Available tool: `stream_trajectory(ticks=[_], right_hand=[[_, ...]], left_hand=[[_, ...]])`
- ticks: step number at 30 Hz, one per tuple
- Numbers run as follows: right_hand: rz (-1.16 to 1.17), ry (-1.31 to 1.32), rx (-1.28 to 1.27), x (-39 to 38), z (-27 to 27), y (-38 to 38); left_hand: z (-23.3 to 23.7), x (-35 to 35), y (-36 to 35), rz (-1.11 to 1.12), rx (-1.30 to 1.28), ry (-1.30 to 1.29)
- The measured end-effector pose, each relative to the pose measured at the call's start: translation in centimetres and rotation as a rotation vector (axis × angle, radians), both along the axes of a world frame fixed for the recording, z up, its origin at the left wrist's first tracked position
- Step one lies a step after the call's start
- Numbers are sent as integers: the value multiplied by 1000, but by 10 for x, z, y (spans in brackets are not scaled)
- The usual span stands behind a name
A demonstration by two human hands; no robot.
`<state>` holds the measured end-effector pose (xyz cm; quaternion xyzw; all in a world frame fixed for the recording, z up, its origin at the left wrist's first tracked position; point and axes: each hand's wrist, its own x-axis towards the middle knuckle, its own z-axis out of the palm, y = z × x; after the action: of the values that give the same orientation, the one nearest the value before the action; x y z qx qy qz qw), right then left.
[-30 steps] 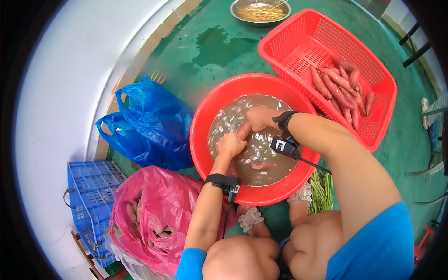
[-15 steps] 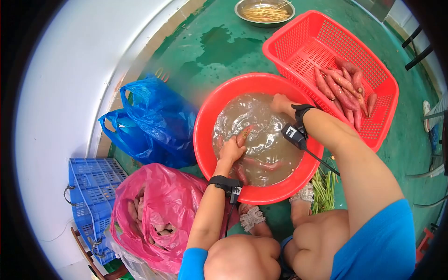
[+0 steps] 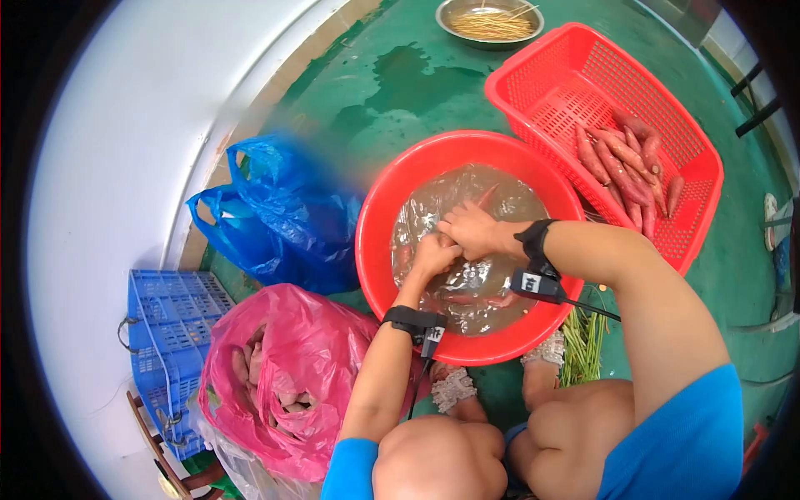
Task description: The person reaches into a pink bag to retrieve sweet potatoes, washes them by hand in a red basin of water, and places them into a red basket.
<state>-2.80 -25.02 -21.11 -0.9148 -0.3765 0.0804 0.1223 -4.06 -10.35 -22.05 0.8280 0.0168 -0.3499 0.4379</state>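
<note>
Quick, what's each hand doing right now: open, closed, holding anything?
Left hand: fingers curled shut in the red basin; what they grip is hidden.
Right hand: pressed against the left; cannot be told.

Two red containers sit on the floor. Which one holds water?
The round basin, filled with murky water where the left hand and right hand meet. The rectangular mesh basket holds only sweet potatoes.

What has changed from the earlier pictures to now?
The right hand came back from the far edge of the basin and now meets the left hand over the muddy water; what they grip is hidden. The basket of sweet potatoes and the pink bag stayed put.
</note>
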Motion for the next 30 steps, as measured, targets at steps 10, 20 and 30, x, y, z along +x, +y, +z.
stream_trajectory(ticks=[10,20,30], right_hand=[[-174,994,37,31,42,-5],[-125,861,-104,23,52,5],[274,-115,90,24,15,-15]], left_hand=[[26,-8,1,-342,496,-854],[45,-11,-1,-144,559,-467],[57,-1,10,266,-462,889]])
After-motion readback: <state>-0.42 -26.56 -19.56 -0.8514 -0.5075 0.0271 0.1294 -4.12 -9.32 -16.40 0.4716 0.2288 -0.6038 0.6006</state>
